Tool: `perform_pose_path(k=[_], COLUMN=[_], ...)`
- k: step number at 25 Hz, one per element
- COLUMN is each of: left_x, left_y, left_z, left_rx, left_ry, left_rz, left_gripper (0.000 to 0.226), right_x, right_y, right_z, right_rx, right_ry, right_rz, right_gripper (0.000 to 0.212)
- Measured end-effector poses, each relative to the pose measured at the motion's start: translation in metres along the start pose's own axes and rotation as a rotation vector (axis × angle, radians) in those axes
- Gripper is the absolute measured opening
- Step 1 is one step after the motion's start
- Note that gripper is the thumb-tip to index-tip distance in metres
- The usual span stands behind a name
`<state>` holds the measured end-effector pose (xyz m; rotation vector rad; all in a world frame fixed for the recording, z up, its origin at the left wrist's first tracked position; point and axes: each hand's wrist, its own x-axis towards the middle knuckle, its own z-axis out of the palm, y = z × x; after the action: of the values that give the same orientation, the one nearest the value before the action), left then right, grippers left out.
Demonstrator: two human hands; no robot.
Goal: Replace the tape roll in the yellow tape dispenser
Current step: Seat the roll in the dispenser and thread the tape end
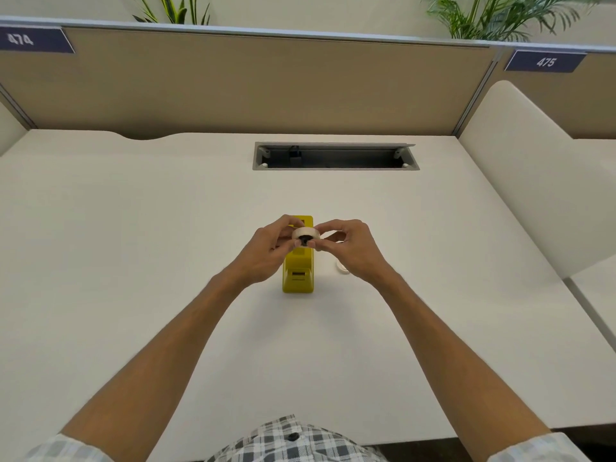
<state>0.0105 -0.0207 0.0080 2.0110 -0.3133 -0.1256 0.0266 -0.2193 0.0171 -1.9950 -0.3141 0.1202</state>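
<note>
The yellow tape dispenser (pixel 297 274) stands on the white desk (pixel 133 245) at the middle, its far part hidden behind my hands. Just above it I hold a pale tape roll (pixel 306 233) with a black hub (pixel 303 241) in its centre. My left hand (pixel 266 251) pinches the roll and hub from the left, and my right hand (pixel 350 250) pinches them from the right. Another white roll (pixel 341 268) lies flat on the desk, mostly hidden under my right hand.
An open cable tray (pixel 335 157) is sunk into the desk farther back. A beige partition (pixel 250 81) closes the far side, and a white divider (pixel 533 175) stands on the right. The desk's front edge runs near my shirt.
</note>
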Motion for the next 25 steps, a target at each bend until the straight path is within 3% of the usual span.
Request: perform_pose_path(k=[4, 9, 13, 20, 25], left_x=[0.002, -0.005, -0.005, 0.006, 0.01], left_y=[0.003, 0.0, 0.001, 0.003, 0.0], left_z=[0.001, 0.019, 0.031, 0.037, 0.036], left_rx=[0.018, 0.087, 0.158, 0.224, 0.355], left_ry=[0.05, 0.339, 0.349, 0.421, 0.393], left_rz=[0.0, 0.029, 0.028, 0.098, 0.081], left_gripper=[0.031, 0.053, 0.075, 0.05, 0.046], right_x=[-0.001, -0.002, -0.004, -0.008, -0.006], right_y=[0.0, 0.0, -0.003, -0.011, -0.013], right_z=[0.004, 0.012, 0.017, 0.026, 0.029], right_rx=[0.039, 0.03, 0.031, -0.05, -0.266], right_ry=[0.078, 0.261, 0.297, 0.357, 0.43], right_rz=[0.003, 0.013, 0.022, 0.057, 0.102], right_gripper=[0.017, 0.017, 0.014, 0.009, 0.022])
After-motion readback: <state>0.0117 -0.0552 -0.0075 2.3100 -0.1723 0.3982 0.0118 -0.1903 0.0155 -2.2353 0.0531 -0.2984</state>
